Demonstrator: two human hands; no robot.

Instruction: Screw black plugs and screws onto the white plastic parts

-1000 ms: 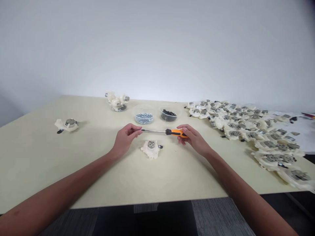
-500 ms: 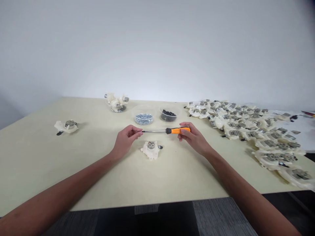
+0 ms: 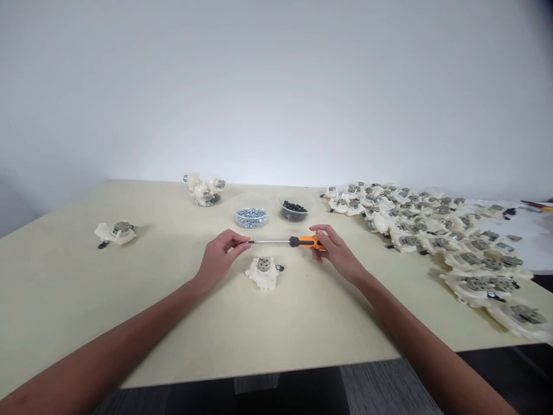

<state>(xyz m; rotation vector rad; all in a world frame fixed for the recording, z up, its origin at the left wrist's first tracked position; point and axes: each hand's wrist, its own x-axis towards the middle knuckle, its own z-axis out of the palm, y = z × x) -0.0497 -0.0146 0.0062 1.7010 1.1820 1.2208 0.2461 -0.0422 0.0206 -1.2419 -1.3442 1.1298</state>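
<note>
A screwdriver (image 3: pixel 307 241) with an orange and black handle lies level across the space between my hands. My right hand (image 3: pixel 339 253) is closed round the end of its handle. At the other end, my left hand (image 3: pixel 221 253) pinches the dark tip of the shaft between thumb and fingers; whether a screw sits there is too small to tell. Just below the shaft, a cream plastic housing (image 3: pixel 262 279) with a round metal motor and a small black piece at its right rests on the table, touched by neither hand.
Behind my hands stand a clear bowl of silvery screws (image 3: pixel 251 218) and a clear bowl of black parts (image 3: pixel 295 208). Several housings (image 3: pixel 204 187) are heaped at the back left. A lone housing (image 3: pixel 116 231) lies left. Many more housings (image 3: pixel 432 225) cover the table's right side.
The whole view has shifted slightly, so the table sits a little lower. My right fingers have loosened slightly and shifted on the handle; both hands still hold the screwdriver.
</note>
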